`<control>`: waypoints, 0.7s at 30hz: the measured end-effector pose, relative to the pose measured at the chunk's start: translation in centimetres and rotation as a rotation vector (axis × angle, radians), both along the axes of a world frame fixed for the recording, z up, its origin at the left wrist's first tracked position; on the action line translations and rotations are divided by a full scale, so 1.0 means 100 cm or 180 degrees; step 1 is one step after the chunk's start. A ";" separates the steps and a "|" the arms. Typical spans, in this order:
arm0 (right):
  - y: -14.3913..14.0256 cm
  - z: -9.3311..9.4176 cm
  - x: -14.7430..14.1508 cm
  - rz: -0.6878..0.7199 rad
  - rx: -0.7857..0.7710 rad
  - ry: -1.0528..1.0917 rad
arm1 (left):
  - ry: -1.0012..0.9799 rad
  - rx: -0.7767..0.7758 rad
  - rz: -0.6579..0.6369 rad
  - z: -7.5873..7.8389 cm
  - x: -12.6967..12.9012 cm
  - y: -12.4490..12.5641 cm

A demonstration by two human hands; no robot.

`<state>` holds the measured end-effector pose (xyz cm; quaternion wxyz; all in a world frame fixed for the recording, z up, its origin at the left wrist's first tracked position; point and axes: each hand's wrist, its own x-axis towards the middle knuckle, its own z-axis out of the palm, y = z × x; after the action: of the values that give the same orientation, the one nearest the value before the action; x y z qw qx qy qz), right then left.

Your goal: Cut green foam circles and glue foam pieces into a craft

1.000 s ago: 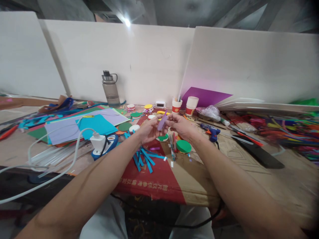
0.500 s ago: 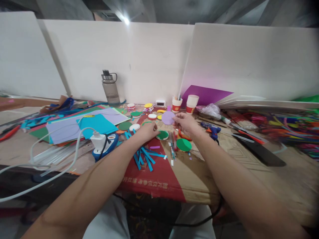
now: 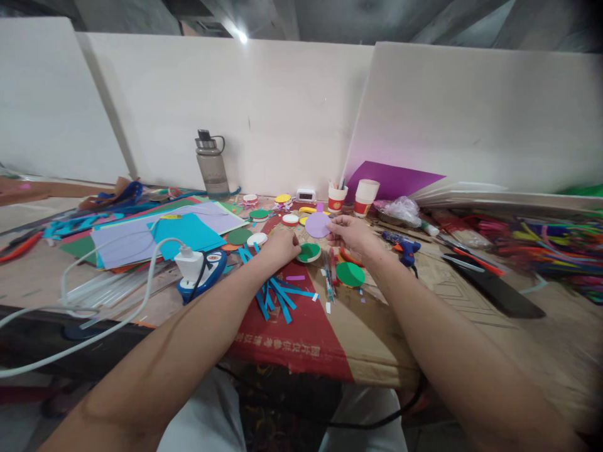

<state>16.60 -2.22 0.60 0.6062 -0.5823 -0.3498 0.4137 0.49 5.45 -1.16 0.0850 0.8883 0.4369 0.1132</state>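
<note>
My right hand (image 3: 351, 235) pinches the edge of a lilac paper disc (image 3: 317, 225) between thumb and fingers, holding it over the table. My left hand (image 3: 282, 247) is closed, its fingertips at the left edge of a round white-rimmed disc with a green top (image 3: 309, 252); the exact grip is partly hidden. A flat green paper circle (image 3: 350, 274) lies beneath my right wrist. Blue paper strips (image 3: 282, 298) fan out below my left wrist. Around the hands lie a white round disc (image 3: 257, 239), a red-and-white one (image 3: 290, 220) and pens (image 3: 329, 284).
At left are coloured paper sheets (image 3: 188, 235), a blue power socket with a white plug (image 3: 202, 276) and loose white cable. Behind stand a water bottle (image 3: 211, 166), a small clock (image 3: 306, 195) and paper cups (image 3: 365, 196). A glue gun (image 3: 405, 246) and black-handled tool (image 3: 499, 292) lie right.
Both hands stay nearly in place, with the lilac disc still in the right hand. The whole view has shifted slightly.
</note>
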 end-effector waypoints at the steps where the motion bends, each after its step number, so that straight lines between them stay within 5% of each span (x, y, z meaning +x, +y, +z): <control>1: 0.000 0.000 0.000 0.0018 -0.0014 -0.0008 | -0.0084 0.0035 0.0013 0.000 0.000 0.000; 14: 0.000 -0.001 -0.003 0.0062 -0.0069 0.0023 | -0.0979 -0.0237 0.0421 0.004 0.000 -0.001; 21: -0.001 0.001 -0.002 -0.0022 -0.0061 0.0034 | -0.1776 -0.1537 0.0553 0.001 0.003 0.002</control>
<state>16.44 -2.34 0.68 0.6039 -0.5870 -0.3405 0.4181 0.76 5.63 -1.05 0.3977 0.7374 0.4847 0.2513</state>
